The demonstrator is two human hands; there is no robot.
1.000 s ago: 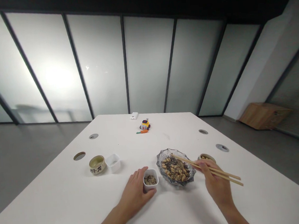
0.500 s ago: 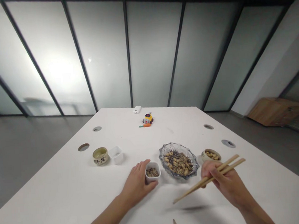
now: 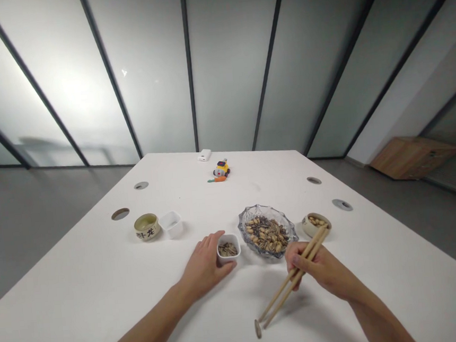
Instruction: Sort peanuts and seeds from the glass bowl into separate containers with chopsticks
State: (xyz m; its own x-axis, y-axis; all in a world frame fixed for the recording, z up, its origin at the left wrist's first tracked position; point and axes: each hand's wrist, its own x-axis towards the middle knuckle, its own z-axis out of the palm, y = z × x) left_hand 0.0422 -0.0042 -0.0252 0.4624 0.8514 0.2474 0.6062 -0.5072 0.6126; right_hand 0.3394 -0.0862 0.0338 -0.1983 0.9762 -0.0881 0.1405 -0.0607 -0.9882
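My left hand (image 3: pixel 204 261) curls around a small white square cup (image 3: pixel 220 260) that stands on the table with some sunflower seeds (image 3: pixel 227 249) in it. In my right hand (image 3: pixel 314 264) is a pair of wooden chopsticks (image 3: pixel 282 298), slanting down to the left with their tips slightly apart. The tips are at a single sunflower seed (image 3: pixel 258 328) on the near part of the table; whether they touch it I cannot tell. Beyond my right hand, a scalloped glass bowl (image 3: pixel 246 238) holds mixed seeds and nuts. A small ceramic bowl (image 3: pixel 309 230) with nuts stands right of it.
Left on the white table (image 3: pixel 103 293) stand a greenish ceramic bowl (image 3: pixel 147 231) with dark characters and an empty clear plastic cup (image 3: pixel 172 229). Farther back are a toy carrot (image 3: pixel 219 179), a yellow toy car (image 3: pixel 222 168) and a white box-like object (image 3: pixel 204 155). Round holes pierce the tabletop's sides.
My right hand has moved left and towards me, bringing the chopstick tips down to the loose seed, and the tips have parted. My left hand stays on the cup. The view has tilted slightly down.
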